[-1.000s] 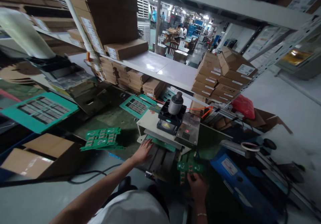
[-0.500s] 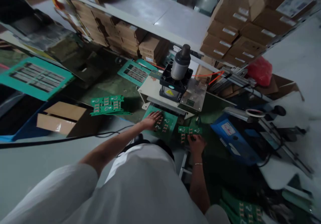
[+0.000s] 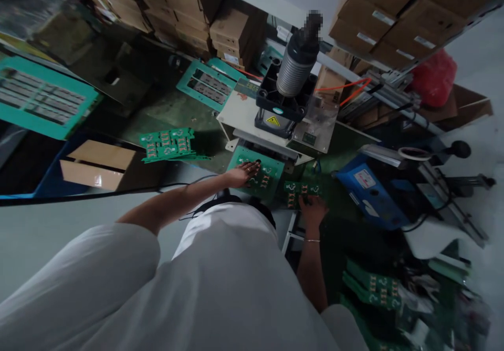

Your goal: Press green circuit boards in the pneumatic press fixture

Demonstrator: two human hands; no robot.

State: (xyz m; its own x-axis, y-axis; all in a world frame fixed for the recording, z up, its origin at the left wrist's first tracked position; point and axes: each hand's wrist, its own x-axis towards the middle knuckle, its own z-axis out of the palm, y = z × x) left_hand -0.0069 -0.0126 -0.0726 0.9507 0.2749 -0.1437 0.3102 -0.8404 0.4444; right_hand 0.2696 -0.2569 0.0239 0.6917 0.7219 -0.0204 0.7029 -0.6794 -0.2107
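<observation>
So I've got a flat green circuit board (image 3: pixel 266 179), orangey marks and white squiggles, just in front of the press (image 3: pixel 275 115). Left hand (image 3: pixel 241 173) rests flat-fingered on it; right hand (image 3: pixel 313 210) touches another board (image 3: pixel 292 193), can't tell if gripping.

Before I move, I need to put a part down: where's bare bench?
Mostly bare bench lies between the left board stack and the teal frame by the press; a darker strip separates the right hand from the blue machine. It's crowded around the board under the left hand.

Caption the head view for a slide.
Left hand over a green board before a machine, right hand at another green board.
</observation>
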